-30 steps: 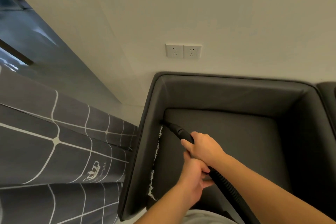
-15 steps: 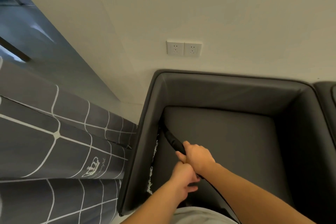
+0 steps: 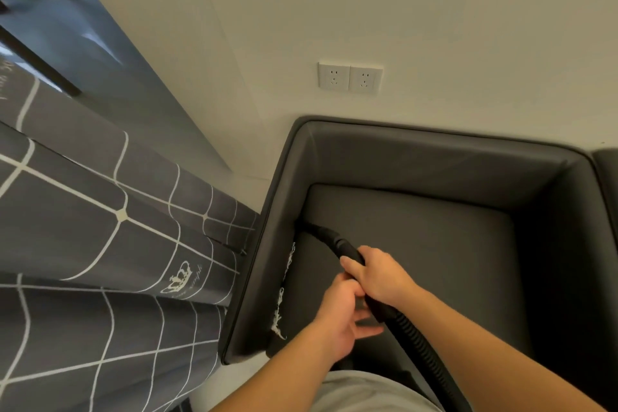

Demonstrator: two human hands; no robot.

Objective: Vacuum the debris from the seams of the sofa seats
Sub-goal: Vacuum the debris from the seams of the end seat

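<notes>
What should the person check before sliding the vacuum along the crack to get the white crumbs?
1. Nozzle tip sits in the crack beside the sofa arm: ok, it points into the far end of the side seam.
2. Right hand has a firm hold on the nozzle: ok, fingers wrap it.
3. Left hand is helping: cannot tell, it sits just behind the right hand with its fingers loose, and its grip is hidden.
4. White crumbs left to pick up: not ok, a line of them lies in the seam nearer the person.
5. Hose is free to follow: ok, it runs back unkinked.
6. Vacuum is running: cannot tell.
</notes>
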